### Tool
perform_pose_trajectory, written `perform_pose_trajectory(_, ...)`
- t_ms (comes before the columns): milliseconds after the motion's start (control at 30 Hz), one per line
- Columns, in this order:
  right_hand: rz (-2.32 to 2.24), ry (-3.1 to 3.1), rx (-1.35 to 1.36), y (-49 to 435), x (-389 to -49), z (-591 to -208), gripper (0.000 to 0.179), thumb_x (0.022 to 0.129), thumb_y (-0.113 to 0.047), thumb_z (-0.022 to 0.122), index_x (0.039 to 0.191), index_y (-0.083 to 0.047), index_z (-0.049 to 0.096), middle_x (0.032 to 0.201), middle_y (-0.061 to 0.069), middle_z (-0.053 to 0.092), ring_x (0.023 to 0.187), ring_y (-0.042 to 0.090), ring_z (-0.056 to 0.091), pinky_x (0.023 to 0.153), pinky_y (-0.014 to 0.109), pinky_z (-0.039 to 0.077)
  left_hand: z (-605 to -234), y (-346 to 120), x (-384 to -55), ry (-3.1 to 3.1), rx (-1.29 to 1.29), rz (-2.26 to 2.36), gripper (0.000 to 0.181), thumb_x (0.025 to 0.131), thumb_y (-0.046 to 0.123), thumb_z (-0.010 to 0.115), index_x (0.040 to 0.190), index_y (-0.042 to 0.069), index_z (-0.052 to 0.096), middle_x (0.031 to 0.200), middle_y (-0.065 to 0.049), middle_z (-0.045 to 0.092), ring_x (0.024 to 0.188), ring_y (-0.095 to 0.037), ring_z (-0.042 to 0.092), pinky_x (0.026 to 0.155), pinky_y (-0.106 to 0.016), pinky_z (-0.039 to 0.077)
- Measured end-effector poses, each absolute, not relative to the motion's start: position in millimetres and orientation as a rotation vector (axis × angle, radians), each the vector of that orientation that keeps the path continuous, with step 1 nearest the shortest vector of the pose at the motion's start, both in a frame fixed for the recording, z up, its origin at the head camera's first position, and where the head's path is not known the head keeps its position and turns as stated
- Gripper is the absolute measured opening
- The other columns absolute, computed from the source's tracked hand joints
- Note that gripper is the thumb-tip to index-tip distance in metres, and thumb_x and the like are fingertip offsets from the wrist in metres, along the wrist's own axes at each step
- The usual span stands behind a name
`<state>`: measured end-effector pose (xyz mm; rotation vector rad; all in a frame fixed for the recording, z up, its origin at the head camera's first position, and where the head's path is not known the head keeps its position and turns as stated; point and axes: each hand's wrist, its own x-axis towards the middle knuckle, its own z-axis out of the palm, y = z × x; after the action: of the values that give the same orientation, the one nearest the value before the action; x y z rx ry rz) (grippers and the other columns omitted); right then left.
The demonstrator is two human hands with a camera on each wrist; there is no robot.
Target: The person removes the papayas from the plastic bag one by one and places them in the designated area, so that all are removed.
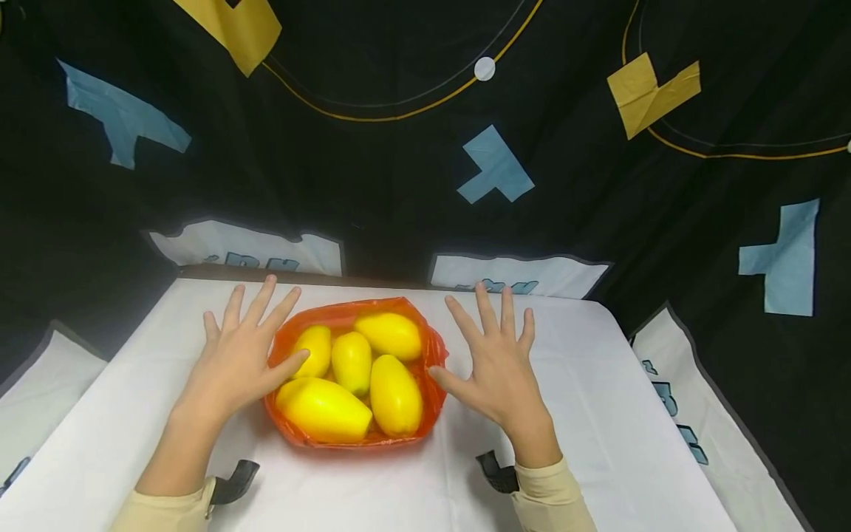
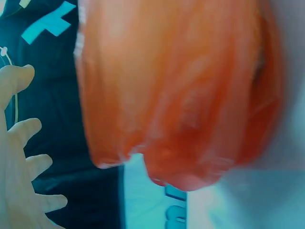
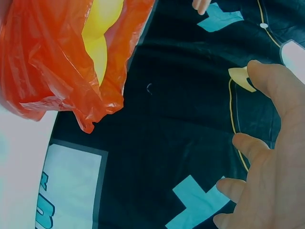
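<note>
An orange-red plastic bag (image 1: 435, 403) stands on the table with its mouth spread wide. Several plump yellow fruits (image 1: 397, 395), shaped like mangoes, lie inside it. To the bag's left is my left hand (image 1: 234, 362), fingers straight and spread; its thumb overlaps the bag's rim in the head view. On the other side my right hand (image 1: 495, 369) is spread in the same way, thumb pointing at the rim. Neither hand holds anything. The left wrist view shows the bag's side (image 2: 176, 95) close up, while the right wrist view shows yellow fruit (image 3: 102, 28) through its opening.
A white cloth covers the table (image 1: 598, 414). Behind it hangs a black curtain (image 1: 372, 185) with blue and yellow patches and printed white panels. Black curved straps (image 1: 235, 482) stick out at both wrists.
</note>
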<state>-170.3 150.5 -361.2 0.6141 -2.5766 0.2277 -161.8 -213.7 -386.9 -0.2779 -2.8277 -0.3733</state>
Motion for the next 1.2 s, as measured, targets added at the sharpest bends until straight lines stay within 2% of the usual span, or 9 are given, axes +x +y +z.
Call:
perform_pose_trajectory(233, 0.229, -2.596, 0.605, 146, -171, -365, 0.088, 0.079, -0.078, 0.046, 0.155, -0.040, 0.021, 0.164, 0.005, 0.005, 0.146, 0.040, -0.005, 0.106, 0.075, 0.004, -408, -222, -172, -2.834, -0.275, -0.576, 0.094, 0.085, 0.054, 0.064, 0.158, 0.030, 0.010, 0.163, -0.010, -0.002, 0.140, -0.055, 0.005, 0.093, -0.083, 0.012)
perform_pose_trajectory(467, 0.241, -2.615, 0.617, 140, -174, -368, 0.091, 0.077, -0.073, 0.056, 0.155, -0.040, 0.021, 0.164, 0.005, 0.003, 0.146, 0.040, -0.005, 0.107, 0.074, 0.000, -439, -226, -186, -2.754, -0.300, -0.999, 0.085, 0.091, 0.042, 0.063, 0.158, 0.030, 0.013, 0.162, -0.016, 0.004, 0.142, -0.052, 0.007, 0.102, -0.077, 0.016)
perform_pose_trajectory(633, 0.251, -2.616, 0.622, 135, -175, -370, 0.092, 0.077, -0.072, 0.058, 0.155, -0.040, 0.021, 0.163, 0.006, 0.006, 0.146, 0.041, -0.002, 0.108, 0.073, -0.001, -450, -228, -189, -2.718, -0.331, -1.258, 0.079, 0.092, 0.022, 0.062, 0.158, 0.026, 0.017, 0.162, -0.015, 0.007, 0.145, -0.044, 0.012, 0.106, -0.073, 0.017)
perform_pose_trajectory(800, 0.271, -2.603, 0.642, 130, -179, -369, 0.091, 0.078, -0.071, 0.058, 0.155, -0.040, 0.021, 0.163, 0.006, 0.006, 0.147, 0.039, -0.002, 0.108, 0.072, -0.001, -453, -228, -191, -2.707, -0.325, -1.431, 0.080, 0.086, 0.001, 0.054, 0.157, 0.020, 0.021, 0.162, -0.012, 0.014, 0.147, -0.037, 0.011, 0.112, -0.066, 0.013)
perform_pose_trajectory(1033, 0.302, -2.635, 0.655, 125, -182, -369, 0.089, 0.079, -0.076, 0.049, 0.155, -0.041, 0.019, 0.164, 0.005, 0.005, 0.147, 0.039, -0.001, 0.109, 0.072, 0.002, -453, -228, -193, -2.731, -0.243, -1.558, 0.080, 0.086, -0.002, 0.046, 0.157, 0.026, 0.020, 0.161, -0.005, 0.020, 0.146, -0.035, 0.016, 0.112, -0.064, 0.016)
perform_pose_trajectory(1200, 0.337, -2.664, 0.674, 122, -184, -373, 0.092, 0.077, -0.069, 0.061, 0.155, -0.041, 0.020, 0.164, 0.004, 0.004, 0.147, 0.038, -0.001, 0.109, 0.072, 0.003, -454, -227, -192, -2.739, -0.242, -1.576, 0.073, 0.090, -0.001, 0.041, 0.156, 0.026, 0.022, 0.160, -0.008, 0.022, 0.146, -0.036, 0.017, 0.112, -0.065, 0.016)
